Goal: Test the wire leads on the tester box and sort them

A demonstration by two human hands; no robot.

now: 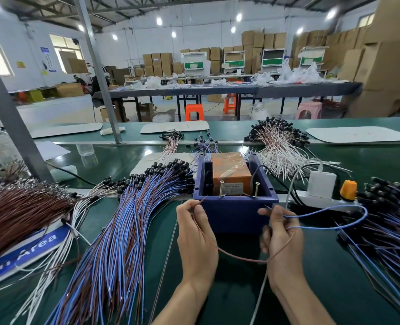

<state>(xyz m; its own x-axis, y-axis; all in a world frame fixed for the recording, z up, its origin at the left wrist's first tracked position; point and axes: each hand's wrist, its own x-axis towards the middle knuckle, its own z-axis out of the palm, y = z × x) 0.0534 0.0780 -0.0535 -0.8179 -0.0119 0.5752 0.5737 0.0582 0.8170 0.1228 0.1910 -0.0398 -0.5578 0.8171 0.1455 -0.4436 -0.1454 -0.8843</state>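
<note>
Testing is in hand: the left hand [195,231] pinches the brown lead [241,259] and the right hand [282,233] the blue lead [323,209], both just before the tester box [234,215] on the green surface [241,292]; next, each bare tip probably must meet a screw [221,189].

A white-walled hall with bright windows [65,46] at left, round ceiling lamps [159,20], stacked cardboard boxes [381,66], a long grey table [229,89] and orange stools [194,111].
</note>
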